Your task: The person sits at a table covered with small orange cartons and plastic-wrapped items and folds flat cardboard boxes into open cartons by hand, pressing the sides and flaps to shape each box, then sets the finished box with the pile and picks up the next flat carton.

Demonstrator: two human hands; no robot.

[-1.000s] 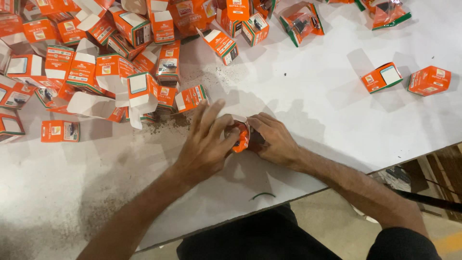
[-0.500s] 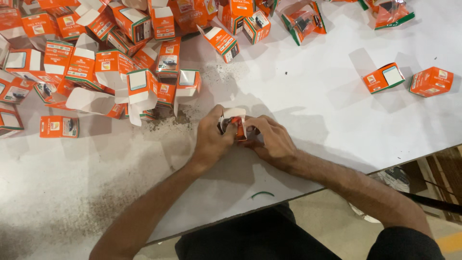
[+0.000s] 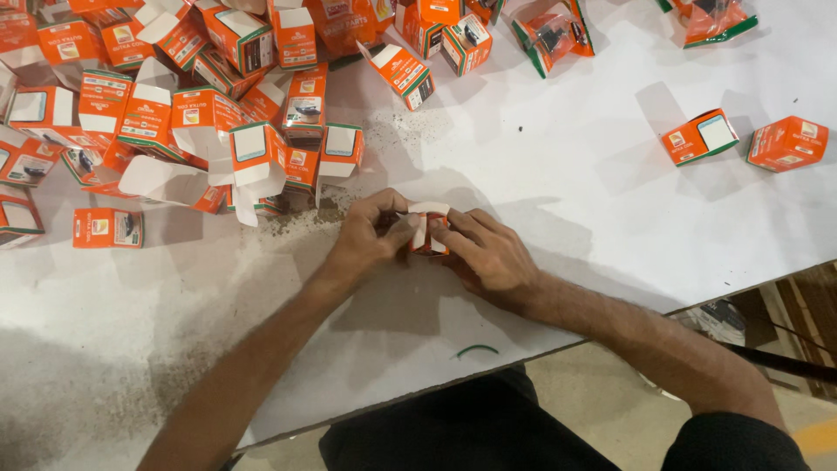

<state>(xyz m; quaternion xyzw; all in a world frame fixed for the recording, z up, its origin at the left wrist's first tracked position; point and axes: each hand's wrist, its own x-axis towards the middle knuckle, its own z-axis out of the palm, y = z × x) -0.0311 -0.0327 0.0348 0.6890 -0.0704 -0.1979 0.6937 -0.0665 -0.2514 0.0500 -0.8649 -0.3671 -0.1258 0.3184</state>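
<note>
Both hands meet over one small orange and white carton [image 3: 429, 228] on the white table [image 3: 558, 174]. My left hand [image 3: 368, 235] grips its left side with curled fingers. My right hand [image 3: 486, 255] presses on its right side, fingertips on the white top flap. The carton stands on the table between the two thumbs, and most of it is hidden by fingers.
A heap of several orange cartons [image 3: 209, 105], many with open white flaps, fills the far left. Two closed orange cartons [image 3: 699, 136] [image 3: 787, 143] lie at the right. Dark crumbs [image 3: 288, 222] speckle the table near the heap. A small green loop [image 3: 477, 350] lies by the near edge.
My left hand has closed in from a spread position over the table onto the carton. The carton now stands with its white flap up between both hands.
</note>
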